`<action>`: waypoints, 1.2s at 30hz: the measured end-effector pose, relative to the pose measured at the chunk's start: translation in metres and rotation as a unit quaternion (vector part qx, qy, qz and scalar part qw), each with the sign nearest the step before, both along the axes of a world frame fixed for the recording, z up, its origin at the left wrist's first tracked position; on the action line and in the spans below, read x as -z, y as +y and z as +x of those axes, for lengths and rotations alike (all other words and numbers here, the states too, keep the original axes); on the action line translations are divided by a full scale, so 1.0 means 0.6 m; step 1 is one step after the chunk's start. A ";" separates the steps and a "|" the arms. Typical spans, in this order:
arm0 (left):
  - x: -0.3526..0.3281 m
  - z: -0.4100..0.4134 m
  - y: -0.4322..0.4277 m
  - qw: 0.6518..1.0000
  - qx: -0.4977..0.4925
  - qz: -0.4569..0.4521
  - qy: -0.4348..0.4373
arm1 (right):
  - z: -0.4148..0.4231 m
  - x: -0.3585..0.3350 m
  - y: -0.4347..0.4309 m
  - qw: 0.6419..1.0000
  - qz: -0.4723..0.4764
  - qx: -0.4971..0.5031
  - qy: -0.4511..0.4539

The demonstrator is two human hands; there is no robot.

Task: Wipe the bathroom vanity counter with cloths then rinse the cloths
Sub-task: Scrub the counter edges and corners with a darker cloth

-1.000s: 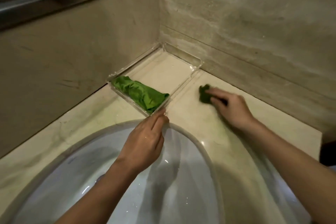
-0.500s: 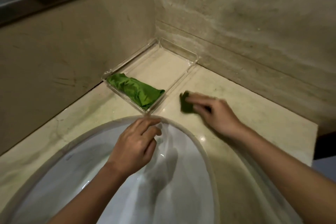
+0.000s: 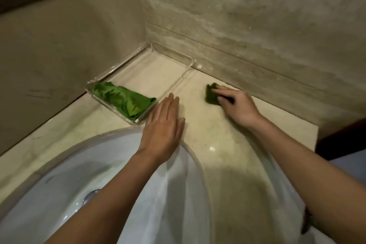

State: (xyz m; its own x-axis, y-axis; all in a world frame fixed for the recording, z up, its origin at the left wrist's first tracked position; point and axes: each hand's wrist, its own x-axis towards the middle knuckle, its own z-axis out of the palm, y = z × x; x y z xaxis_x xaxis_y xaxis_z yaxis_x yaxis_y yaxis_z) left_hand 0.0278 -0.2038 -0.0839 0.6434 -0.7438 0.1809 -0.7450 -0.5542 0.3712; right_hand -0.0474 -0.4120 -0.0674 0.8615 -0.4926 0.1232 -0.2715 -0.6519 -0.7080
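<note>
The right hand [image 3: 235, 107] presses a wadded dark green cloth [image 3: 210, 94] onto the tabletop [image 3: 217, 144] near the far wall, fingers straight and together, while the left hand [image 3: 164, 125] lies flat, fingers together, beside the clear tray [image 3: 118, 65], whose bright green cloth [image 3: 124, 100] has its long axis far-left to near-right.

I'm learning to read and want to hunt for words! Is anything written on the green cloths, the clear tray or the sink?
No readable text anywhere: no words, numbers or labels.
Crumpled bright green cloth in the clear plastic tray: plain.
Small dark green cloth under the right hand: plain.
White oval sink, glossy beige stone counter: blank.
</note>
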 end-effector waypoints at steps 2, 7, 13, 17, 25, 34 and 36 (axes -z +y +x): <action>0.013 0.006 -0.006 0.998 -0.011 0.057 -0.003 | -0.008 0.008 0.038 0.998 0.022 -0.064 0.010; 0.014 0.014 -0.007 0.996 0.000 0.084 0.034 | -0.110 0.002 0.042 0.990 0.049 -0.134 0.008; 0.010 0.015 -0.006 0.996 -0.006 0.080 0.034 | -0.058 0.003 0.106 0.988 0.030 -0.151 0.006; 0.003 0.012 -0.010 0.996 -0.019 0.073 0.055 | -0.204 0.003 0.145 0.968 0.018 -0.247 0.022; -0.004 -0.060 -0.060 0.997 -0.021 0.032 0.069 | -0.230 -0.006 0.079 0.980 0.048 -0.193 0.008; 0.012 -0.063 -0.065 0.994 -0.030 0.102 0.032 | -0.215 0.004 0.098 0.984 0.035 -0.170 0.039; 0.011 -0.063 -0.064 0.994 -0.035 0.099 0.033 | -0.296 -0.002 0.123 0.966 0.046 -0.250 0.039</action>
State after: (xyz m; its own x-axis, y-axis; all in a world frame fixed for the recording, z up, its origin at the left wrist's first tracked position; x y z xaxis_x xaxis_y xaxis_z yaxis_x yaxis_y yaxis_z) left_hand -0.0101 -0.2421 -0.0906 0.6998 -0.7142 -0.0085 -0.6803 -0.6701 0.2969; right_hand -0.2252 -0.3383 -0.0664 0.9996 -0.0173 0.0239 0.0069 -0.6514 -0.7587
